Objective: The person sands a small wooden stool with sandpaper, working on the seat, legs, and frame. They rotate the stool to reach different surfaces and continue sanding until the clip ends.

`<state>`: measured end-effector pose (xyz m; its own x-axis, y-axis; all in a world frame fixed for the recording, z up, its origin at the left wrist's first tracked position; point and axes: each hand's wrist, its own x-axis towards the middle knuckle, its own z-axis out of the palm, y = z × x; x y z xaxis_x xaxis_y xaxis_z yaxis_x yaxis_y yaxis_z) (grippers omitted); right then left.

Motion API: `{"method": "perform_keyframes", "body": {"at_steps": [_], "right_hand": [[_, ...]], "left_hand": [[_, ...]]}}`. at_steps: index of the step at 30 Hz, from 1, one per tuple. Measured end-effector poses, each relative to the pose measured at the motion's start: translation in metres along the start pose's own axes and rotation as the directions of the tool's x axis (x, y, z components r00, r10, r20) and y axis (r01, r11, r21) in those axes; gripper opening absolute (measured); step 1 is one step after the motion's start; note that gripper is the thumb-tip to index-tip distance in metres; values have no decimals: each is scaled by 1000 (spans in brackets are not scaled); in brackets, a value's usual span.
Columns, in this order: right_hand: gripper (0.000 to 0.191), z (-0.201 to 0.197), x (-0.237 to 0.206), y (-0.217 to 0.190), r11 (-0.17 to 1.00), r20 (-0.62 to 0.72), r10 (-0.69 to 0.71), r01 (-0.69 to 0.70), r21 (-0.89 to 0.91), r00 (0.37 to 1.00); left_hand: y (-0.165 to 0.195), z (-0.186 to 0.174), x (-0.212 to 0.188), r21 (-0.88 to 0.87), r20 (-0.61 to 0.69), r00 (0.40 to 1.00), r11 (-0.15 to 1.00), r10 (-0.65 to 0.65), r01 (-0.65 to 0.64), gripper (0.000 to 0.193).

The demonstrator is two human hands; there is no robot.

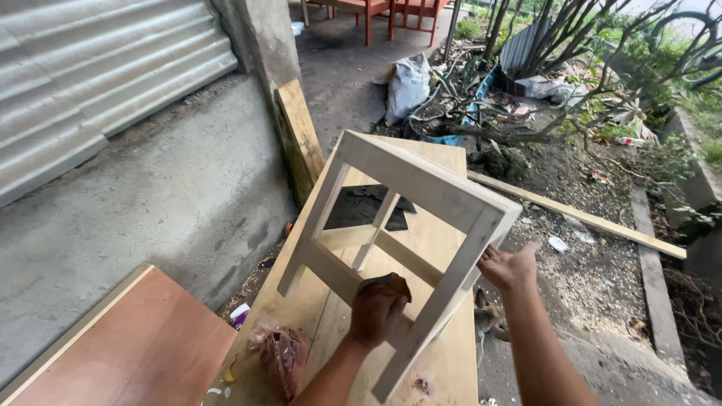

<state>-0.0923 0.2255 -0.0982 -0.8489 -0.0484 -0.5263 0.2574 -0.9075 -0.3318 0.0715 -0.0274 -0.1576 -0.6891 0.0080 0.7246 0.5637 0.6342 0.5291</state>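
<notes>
A pale unfinished wooden stool frame (pixel 406 180) lies tilted on its side on a plywood worktop (pixel 444 368). My left hand (pixel 376 312) presses a brown piece of sandpaper (pixel 391 283) against a lower rail of the frame. My right hand (pixel 508 267) grips the frame's right leg near its upper end, steadying it. A dark sheet (pixel 361 204) lies flat on the worktop behind the frame.
A crumpled reddish plastic bag (pixel 282 357) sits on the worktop's near left. A reddish-brown board (pixel 128 346) lies lower left. A plank (pixel 299 135) leans on the concrete wall. A long timber strip (pixel 587 219), a white sack (pixel 408 86) and branches lie on the ground to the right.
</notes>
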Motion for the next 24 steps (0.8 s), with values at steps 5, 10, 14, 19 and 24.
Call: {"method": "perform_keyframes", "body": {"at_steps": [5,10,14,19,24], "right_hand": [[92,-29,35,-10,882,-85,38,7,472,996],[81,-39,27,-5,936,-201,96,-19,352,975],[74,-23,-17,20,951,-215,135,-66,302,967],[87,34,-85,18,972,-280,21,45,230,960],[98,61,-136,18,966,-209,-32,84,245,977]], "left_hand": [[-19,-58,12,-25,157,967,979,-198,204,24],[-34,-107,18,-125,133,981,979,-143,159,26],[-54,-125,13,-24,224,952,975,-209,220,32],[-92,-102,-5,-127,168,975,977,-147,169,25],[-131,-43,-23,-184,328,899,914,-291,362,22]]}}
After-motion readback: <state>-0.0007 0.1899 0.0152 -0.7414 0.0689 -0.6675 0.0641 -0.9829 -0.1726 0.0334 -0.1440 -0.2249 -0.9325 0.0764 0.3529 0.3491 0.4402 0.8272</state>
